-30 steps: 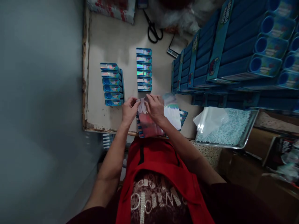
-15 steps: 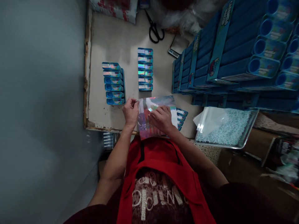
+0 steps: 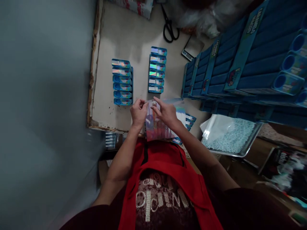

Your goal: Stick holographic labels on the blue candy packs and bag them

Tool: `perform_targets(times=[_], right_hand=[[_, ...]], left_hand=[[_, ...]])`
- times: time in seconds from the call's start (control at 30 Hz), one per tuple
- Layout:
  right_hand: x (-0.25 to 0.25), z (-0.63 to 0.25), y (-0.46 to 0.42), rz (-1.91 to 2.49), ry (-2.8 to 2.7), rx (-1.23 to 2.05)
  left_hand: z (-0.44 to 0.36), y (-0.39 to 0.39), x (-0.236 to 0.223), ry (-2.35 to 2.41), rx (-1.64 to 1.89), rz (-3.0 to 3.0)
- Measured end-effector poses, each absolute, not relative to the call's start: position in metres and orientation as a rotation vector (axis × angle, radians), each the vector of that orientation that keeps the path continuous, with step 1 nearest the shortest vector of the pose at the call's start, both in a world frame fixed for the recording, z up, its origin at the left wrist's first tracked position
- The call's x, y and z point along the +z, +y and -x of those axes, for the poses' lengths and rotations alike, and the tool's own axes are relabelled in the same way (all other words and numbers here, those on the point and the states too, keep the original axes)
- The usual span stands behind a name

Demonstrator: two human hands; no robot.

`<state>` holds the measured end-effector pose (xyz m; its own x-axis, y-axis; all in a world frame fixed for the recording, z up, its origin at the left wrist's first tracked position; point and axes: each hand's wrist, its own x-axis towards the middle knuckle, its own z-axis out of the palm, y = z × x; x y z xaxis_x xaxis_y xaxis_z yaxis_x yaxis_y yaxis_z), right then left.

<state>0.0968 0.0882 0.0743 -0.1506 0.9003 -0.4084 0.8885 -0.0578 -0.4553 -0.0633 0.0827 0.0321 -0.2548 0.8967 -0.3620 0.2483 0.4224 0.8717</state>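
Observation:
A shiny, rainbow-reflecting sheet (image 3: 159,131), apparently of stickers, lies at the table's front edge. My left hand (image 3: 139,115) pinches at its upper left corner; what sits between the fingertips is too small to make out. Over the sheet is my right hand (image 3: 167,114), its thumb and forefinger apart and pointing toward the left hand. Just beyond stands a row of slim blue boxes (image 3: 157,74), each end bearing a shiny strip. Another row of blue boxes (image 3: 122,87) is on the left; the far two carry shiny strips, the nearer ones show round blue spots.
Tall stacks of blue boxes (image 3: 240,64) crowd the right side. Black scissors (image 3: 170,32) and a small scale (image 3: 188,55) lie at the back. A metal tray (image 3: 249,143) holds pale blue pieces at right. More blue boxes (image 3: 190,118) sit partly under the sheet.
The right hand reached across the sheet, and now its thumb and forefinger are spread near the left hand. The left hand stays at the sheet's corner. The whole view has shifted slightly.

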Motion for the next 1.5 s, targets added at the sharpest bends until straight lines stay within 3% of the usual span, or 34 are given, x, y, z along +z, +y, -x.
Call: perform_targets(times=[0.17,0.37,0.63,0.83,1.23,1.5], right_hand=[[0.079,-0.085,0.079,2.024,-2.319,0.921],[0.099,-0.096,0.080,2.173,-1.838,1.028],[0.147,-0.085,0.113,1.776,-0.901,1.581],[0.113,-0.046,0.148,1.745,-0.636,1.658],[0.057,0.012,0.176,1.826,-0.571,1.580],[0.005,0.064,0.205,1.862,-0.942,1.272]], left_hand=[[0.060,0.084,0.033,1.803,0.841,-0.991],[0.059,0.084,0.026,1.811,0.821,-1.089],[0.071,0.091,0.038,1.824,0.980,-0.891],[0.097,0.109,0.050,1.278,1.074,-0.253],[0.141,0.142,0.029,1.639,1.202,-0.320],[0.209,0.199,0.020,2.065,0.857,-0.967]])
